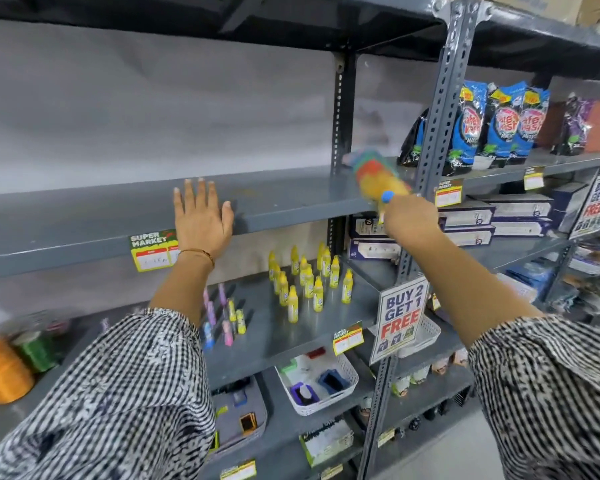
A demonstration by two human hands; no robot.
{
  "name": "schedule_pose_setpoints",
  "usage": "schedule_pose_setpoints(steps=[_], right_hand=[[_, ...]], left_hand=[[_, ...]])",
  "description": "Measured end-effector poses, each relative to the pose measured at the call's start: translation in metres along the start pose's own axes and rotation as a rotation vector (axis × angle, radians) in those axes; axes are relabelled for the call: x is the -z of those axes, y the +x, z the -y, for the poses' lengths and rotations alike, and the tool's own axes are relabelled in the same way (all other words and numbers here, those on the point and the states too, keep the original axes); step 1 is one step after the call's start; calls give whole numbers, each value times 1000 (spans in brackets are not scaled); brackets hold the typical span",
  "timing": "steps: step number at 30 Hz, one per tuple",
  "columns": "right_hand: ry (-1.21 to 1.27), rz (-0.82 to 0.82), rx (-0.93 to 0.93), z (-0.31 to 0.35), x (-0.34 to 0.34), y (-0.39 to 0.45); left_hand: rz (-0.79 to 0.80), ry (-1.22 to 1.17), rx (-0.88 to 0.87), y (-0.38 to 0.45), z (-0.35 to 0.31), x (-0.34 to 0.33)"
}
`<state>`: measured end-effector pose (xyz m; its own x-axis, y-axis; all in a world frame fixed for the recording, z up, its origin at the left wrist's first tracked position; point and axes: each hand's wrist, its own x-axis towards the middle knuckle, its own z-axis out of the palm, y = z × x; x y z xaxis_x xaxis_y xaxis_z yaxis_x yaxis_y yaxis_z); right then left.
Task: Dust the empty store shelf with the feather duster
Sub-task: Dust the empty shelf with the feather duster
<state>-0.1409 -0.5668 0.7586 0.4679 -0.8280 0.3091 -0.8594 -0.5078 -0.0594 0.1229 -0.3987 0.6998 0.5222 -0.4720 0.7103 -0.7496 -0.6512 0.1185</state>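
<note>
The empty grey metal shelf (118, 202) runs across the middle of the head view at chest height. My left hand (201, 216) lies flat on its front edge, fingers spread, holding nothing. My right hand (409, 216) is closed around the handle of the feather duster (374, 174). Its blurred orange, yellow and blue head rests on the shelf's right end, beside the upright post (440, 116).
Blue detergent bags (499, 123) stand on the adjoining shelf to the right of the post. Several yellow bottles (309, 278) sit on the shelf below. A "Buy 2 Get 1 Free" sign (400, 317) hangs under my right forearm. White baskets (319, 382) sit lower down.
</note>
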Motion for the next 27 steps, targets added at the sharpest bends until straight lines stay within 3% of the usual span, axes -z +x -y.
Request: schedule_pose_setpoints(steps=[9,17,22,27], right_hand=[[-75,20,303,85,12,-58],[87,51,615,161,37,-111],[181,-36,524,133,52,-73],[15,-38,379,105,42,-47]], left_hand=[[19,15,120,-17,31,5],[6,-3,141,-35,61,10],[19,-23,120,-36,67,13],[31,-11,139,-36,63,15]])
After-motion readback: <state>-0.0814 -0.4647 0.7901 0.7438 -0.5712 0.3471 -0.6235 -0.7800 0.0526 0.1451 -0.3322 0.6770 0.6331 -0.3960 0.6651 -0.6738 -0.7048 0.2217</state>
